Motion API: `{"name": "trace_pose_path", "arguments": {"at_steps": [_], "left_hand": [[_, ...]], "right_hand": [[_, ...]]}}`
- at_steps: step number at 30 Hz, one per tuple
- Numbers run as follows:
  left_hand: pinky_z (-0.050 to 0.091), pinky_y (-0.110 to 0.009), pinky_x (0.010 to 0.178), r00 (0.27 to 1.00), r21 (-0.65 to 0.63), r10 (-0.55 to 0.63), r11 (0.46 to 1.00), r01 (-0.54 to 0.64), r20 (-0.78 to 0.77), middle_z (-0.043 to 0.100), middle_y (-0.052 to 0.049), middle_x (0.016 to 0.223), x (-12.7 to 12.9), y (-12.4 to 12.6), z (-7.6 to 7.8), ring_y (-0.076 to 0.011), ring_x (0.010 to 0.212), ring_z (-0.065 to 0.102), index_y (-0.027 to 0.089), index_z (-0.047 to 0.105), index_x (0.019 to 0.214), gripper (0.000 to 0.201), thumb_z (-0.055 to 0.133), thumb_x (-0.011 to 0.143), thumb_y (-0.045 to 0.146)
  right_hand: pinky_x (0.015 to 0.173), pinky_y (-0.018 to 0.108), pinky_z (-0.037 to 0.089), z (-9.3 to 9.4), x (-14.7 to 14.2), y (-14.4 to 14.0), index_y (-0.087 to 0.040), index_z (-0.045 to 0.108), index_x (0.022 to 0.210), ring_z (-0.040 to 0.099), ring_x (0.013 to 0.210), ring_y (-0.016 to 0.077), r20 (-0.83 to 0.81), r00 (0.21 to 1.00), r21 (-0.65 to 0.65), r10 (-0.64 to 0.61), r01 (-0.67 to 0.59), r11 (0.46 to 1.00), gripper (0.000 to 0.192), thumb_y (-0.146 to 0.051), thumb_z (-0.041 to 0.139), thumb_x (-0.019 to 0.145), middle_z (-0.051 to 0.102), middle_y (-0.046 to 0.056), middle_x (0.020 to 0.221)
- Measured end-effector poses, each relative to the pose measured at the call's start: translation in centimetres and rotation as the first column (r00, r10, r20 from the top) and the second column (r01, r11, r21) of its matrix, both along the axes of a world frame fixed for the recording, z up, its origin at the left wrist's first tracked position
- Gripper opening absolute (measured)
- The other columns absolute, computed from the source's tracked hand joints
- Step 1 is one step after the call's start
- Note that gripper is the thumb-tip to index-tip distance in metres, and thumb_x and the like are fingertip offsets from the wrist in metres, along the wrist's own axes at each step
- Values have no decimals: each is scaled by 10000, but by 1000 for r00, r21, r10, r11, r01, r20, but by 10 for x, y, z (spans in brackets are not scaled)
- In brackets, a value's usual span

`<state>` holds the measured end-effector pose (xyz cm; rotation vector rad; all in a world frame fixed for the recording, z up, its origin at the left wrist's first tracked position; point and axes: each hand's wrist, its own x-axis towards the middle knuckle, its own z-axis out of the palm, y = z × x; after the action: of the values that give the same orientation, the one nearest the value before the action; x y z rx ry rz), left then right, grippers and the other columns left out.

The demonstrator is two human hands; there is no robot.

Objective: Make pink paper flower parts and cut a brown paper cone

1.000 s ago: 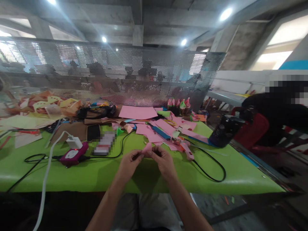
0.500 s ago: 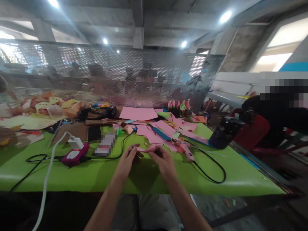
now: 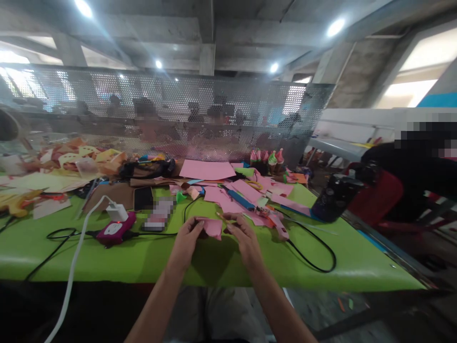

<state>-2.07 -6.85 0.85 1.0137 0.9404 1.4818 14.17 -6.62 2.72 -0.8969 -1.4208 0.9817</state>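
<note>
left hand: fingers pinched on the left edge of the pink piece; grip clamped on it.
right hand: fingertips at the piece's right side, near a thin strip end; whether the grip is closed on it cannot be told.
pink piece: small folded paper, held just above the table, near the middle of the near edge.
table: green cover, cluttered toward the far edge.
pink sheets: spread beyond the hands, mid-table to far edge.
glue gun: just right of the right hand, black cord looping toward the right edge.
power bank: magenta, left of the hands, white charger on top.
phone: dark, lying flat behind the power bank.
bottle: dark, at the right edge.
mesh screen: stands along the far edge.
</note>
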Motion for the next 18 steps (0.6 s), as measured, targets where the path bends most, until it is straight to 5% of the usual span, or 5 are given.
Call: {"name": "trace_pose_path", "arguments": {"at_steps": [5,12,18], "left_hand": [[432,-229,700,994,74,4,997,4,-107,629,8,777,2,-2,3,-142,741,556,166,648,827,243,641,769,401],[423,-222,688,987,114,9,993,10,-162,611,18,748,1,-2,1,-139,721,544,174,635,807,263,624,786,436],[429,-233,697,986,-17,74,997,-77,-148,647,1,776,3,-1,-4,-144,728,559,166,658,833,365,624,763,523]], "right_hand": [[608,266,412,-3,-2,2,-176,670,789,530,658,162,42,998,-91,41,-37,995,246,-419,641,761,604,12,702],[577,262,392,-5,-4,4,-179,679,773,521,604,150,147,989,-64,30,-21,998,179,-347,665,713,631,2,671],[604,273,408,-7,-5,4,-178,655,726,546,603,156,169,986,-49,18,-10,999,129,-305,658,705,628,-3,634]]}}
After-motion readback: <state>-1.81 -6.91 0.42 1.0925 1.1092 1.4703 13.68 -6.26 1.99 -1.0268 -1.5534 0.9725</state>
